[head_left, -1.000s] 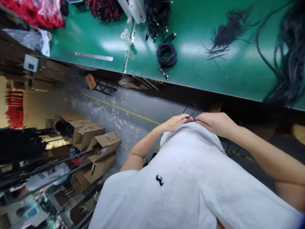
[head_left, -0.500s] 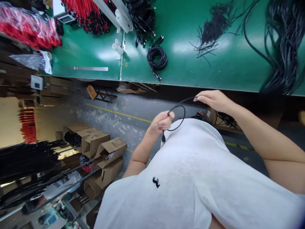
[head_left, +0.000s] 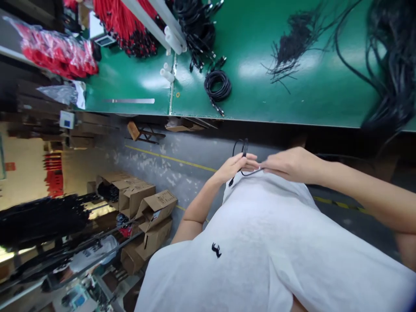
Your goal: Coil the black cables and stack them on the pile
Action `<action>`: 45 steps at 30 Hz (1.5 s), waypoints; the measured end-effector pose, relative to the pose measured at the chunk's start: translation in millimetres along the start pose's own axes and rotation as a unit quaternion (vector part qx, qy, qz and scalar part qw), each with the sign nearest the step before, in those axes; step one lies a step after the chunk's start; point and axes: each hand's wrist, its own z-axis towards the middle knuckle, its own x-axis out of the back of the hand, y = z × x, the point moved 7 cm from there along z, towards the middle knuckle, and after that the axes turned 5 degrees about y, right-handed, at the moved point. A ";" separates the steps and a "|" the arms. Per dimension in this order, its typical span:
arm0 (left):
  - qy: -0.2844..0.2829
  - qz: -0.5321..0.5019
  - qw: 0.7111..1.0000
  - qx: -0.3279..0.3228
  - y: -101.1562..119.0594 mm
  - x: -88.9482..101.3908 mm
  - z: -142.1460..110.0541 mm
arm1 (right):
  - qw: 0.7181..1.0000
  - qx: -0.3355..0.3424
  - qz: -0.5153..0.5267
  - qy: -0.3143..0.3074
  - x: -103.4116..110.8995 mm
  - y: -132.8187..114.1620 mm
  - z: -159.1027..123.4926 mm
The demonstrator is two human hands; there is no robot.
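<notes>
The black cable (head_left: 251,173) is between my two hands, in front of my white shirt (head_left: 266,229) and off the table (head_left: 253,95). Loops of it rise at my left hand (head_left: 236,167), and a black plug (head_left: 231,182) hangs just below. My left fingers are nearly closed, holding the looped part against the thumb. My right hand (head_left: 290,164) sits just beside, its fingers pinched together on the length that runs across; I can't tell whether the two hands touch.

On the table, close to its near edge, lies a coil of black cable (head_left: 217,86), with a bundle of black cables (head_left: 196,32) behind it. Thin black strands (head_left: 290,45) lie farther right, and a big heap of black cables (head_left: 391,73) beyond them. To the left are white rollers (head_left: 167,75), a flat metal strip (head_left: 133,101) and red cables (head_left: 125,26). Open cardboard boxes (head_left: 159,206) stand well apart from me, on my left.
</notes>
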 end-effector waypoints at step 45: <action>0.076 -0.078 0.992 0.067 1.1 5.4 -27.1 | 0.959 -0.194 0.186 0.093 10.3 128.1 -52.2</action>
